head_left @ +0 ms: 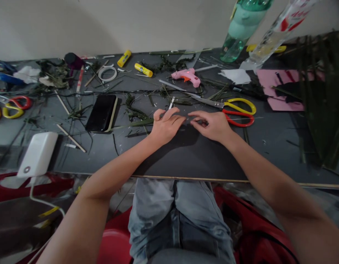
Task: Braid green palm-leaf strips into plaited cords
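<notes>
My left hand [165, 126] and my right hand [213, 125] rest close together on the dark table [185, 157], both with fingers curled and pinched on a long thin green leaf strip [136, 124] that runs off to the left. The fingertips nearly meet over the strip. Red and yellow scissors [235, 110] lie just right of my right hand. A black phone [101, 113] lies left of my left hand. A pink glue gun [187, 76] sits behind the hands.
Green leaf scraps and thin sticks litter the table. Two yellow glue sticks [143, 69], a tape ring [107, 73], a white power bank [37, 154], pink paper [282, 91], palm leaves [323, 110] at right, two bottles [240, 29] at the back.
</notes>
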Tool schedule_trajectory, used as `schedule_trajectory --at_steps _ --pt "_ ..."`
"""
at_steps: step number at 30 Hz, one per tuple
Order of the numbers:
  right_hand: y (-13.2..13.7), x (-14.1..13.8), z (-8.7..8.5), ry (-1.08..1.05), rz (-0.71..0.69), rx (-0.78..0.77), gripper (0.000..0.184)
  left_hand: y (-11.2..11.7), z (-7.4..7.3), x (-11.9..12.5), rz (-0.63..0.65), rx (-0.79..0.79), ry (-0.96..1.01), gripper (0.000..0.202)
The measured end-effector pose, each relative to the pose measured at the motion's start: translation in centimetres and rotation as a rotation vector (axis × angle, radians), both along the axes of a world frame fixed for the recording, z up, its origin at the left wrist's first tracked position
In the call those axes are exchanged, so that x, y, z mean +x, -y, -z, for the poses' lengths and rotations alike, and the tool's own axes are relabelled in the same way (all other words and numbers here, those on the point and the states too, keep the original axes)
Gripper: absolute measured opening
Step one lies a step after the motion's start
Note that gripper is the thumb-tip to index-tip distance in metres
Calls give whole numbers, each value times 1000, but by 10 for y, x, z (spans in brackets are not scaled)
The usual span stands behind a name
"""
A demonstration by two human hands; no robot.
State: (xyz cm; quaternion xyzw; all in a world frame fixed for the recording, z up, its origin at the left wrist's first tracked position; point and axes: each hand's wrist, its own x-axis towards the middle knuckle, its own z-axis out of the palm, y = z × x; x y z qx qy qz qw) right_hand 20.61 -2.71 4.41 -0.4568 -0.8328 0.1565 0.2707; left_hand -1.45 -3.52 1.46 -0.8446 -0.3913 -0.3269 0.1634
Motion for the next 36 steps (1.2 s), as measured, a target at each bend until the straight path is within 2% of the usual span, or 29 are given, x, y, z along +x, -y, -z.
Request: schedule_trajectory --at_steps 4,14,22,36 --pt "0 -1 5 -25 -26 36 29 1 -1 1 -25 60 -30 21" --pt "0 -1 5 21 -16 58 26 0 1 2 9 -40 -4 17" --pt "1 -2 3 -6 -45 30 26 1 -3 2 6 -141 -1 23" --pt "3 -2 2 -106 -83 74 26 2 -5 -3 44 -96 -12 22"
